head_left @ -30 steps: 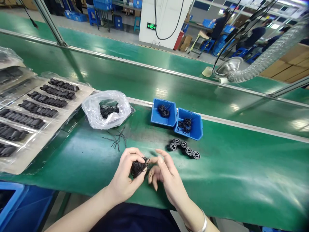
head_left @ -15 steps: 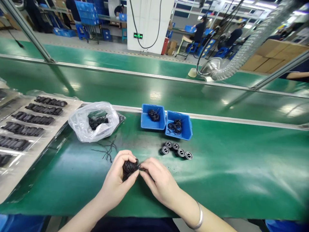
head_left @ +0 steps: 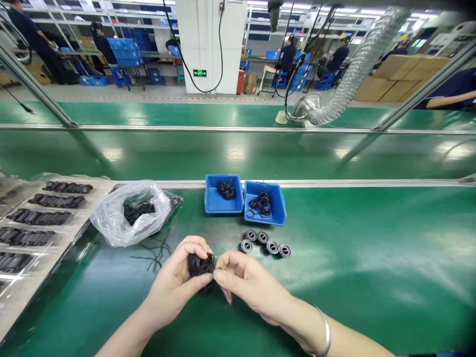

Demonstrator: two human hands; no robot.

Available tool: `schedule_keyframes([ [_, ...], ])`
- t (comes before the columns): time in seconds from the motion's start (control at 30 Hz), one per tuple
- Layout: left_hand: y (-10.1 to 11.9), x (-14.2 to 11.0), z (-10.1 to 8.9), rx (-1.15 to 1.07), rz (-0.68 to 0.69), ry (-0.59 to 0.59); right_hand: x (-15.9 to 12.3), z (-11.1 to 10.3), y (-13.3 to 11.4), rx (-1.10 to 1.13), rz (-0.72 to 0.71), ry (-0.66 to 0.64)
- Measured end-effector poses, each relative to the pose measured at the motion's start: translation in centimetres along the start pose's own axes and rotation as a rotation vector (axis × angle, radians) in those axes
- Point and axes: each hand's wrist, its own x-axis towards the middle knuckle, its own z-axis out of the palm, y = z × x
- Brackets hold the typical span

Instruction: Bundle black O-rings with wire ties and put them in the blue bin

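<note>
My left hand (head_left: 178, 277) is closed round a bundle of thin black cord (head_left: 201, 265), its loops showing between thumb and fingers. At the bundle's right edge, my right hand (head_left: 247, 285) pinches a strand with thumb and forefinger; the fingertips mostly hide it. Beyond my hands lie several round black parts (head_left: 272, 247), each with a slotted ring on top. Loose black strands (head_left: 158, 255) are spread on the green mat to the left of them. Two blue bins hold more black cord: a coiled bundle (head_left: 226, 190) in the left one and looser loops (head_left: 261, 204) in the right.
A clear plastic bag (head_left: 128, 230) with black cord inside stands open at the left. Beside it, trays (head_left: 80, 218) carry rows of black parts. A metal rail (head_left: 223, 129) crosses behind the bins, and a flexible duct (head_left: 357, 74) hangs at upper right. People sit farther back.
The view has tilted upward and levelled. My right hand has turned and its fingers have curled more at the bundle's edge, while my left hand keeps hold of the bundle.
</note>
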Motion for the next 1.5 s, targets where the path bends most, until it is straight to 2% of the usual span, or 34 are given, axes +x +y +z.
schedule_keyframes([
  [0.1,-0.2,1.1,0.8,0.051,0.029,0.143,-0.1,-0.6,0.5,-0.298,-0.279,0.197],
  [0.2,-0.1,1.7,1.1,0.032,-0.003,0.140,0.0,-1.4,0.8,-0.466,-0.485,0.299],
  [0.27,0.0,1.9,1.2,-0.032,-0.048,0.080,0.1,-1.7,0.8,-0.372,-0.475,0.297],
  [0.37,0.1,2.0,1.8,-0.209,-0.123,-0.028,-0.1,-1.9,0.5,-0.084,-0.341,0.211],
  [0.43,0.1,2.2,2.6,-0.350,-0.176,-0.086,-0.1,-1.9,0.3,0.049,-0.327,0.192],
  [0.53,0.0,2.4,4.2,-0.492,-0.214,-0.099,0.0,-2.0,0.5,0.195,-0.366,0.191],
  [0.6,-0.1,2.9,5.0,-0.488,-0.209,-0.076,0.4,-2.3,0.8,0.234,-0.356,0.189],
  [0.67,0.0,4.0,5.2,-0.385,-0.186,-0.027,0.8,-2.7,1.1,0.173,-0.370,0.265],
  [0.73,0.2,6.1,4.6,-0.186,-0.123,0.057,1.1,-3.2,1.4,0.063,-0.410,0.422],
  [0.8,0.5,9.0,3.4,0.128,0.040,0.189,1.3,-3.5,1.6,-0.044,-0.451,0.550],
  [0.83,0.6,10.7,2.7,0.368,0.138,0.242,1.3,-3.6,1.7,-0.092,-0.472,0.576],
  [0.87,0.7,12.4,2.1,0.642,0.207,0.275,1.3,-3.6,1.8,-0.136,-0.490,0.575],
  [0.9,0.8,14.0,1.5,0.737,0.220,0.268,1.3,-3.6,1.9,-0.176,-0.504,0.551],
  [0.97,0.7,16.4,0.7,0.834,0.230,0.243,1.2,-3.5,2.0,-0.242,-0.517,0.491],
  [1.03,0.8,17.4,0.5,0.904,0.238,0.248,1.1,-3.4,2.1,-0.305,-0.529,0.447],
  [1.1,1.1,16.5,0.5,0.959,0.249,0.266,1.1,-3.3,2.1,-0.371,-0.550,0.426],
  [1.2,2.7,12.4,-0.5,1.011,0.286,0.366,1.0,-3.3,2.4,-0.457,-0.572,0.410],
  [1.23,3.5,10.6,-1.2,1.023,0.317,0.449,0.9,-3.4,2.5,-0.486,-0.576,0.406],
  [1.33,5.9,5.4,-4.6,0.985,0.503,0.815,1.0,-3.6,3.2,-0.592,-0.581,0.334],
  [1.37,6.6,4.2,-6.2,1.055,0.463,0.834,1.1,-3.6,3.4,-0.625,-0.576,0.307],
  [1.4,7.0,3.4,-7.9,1.196,0.336,0.783,1.1,-3.6,3.7,-0.654,-0.578,0.276],
  [1.43,7.3,3.1,-9.6,1.353,0.199,0.682,1.2,-3.5,4.0,-0.682,-0.585,0.243],
  [1.5,7.1,3.8,-12.9,1.407,0.065,0.540,1.4,-3.3,4.4,-0.729,-0.602,0.201],
])
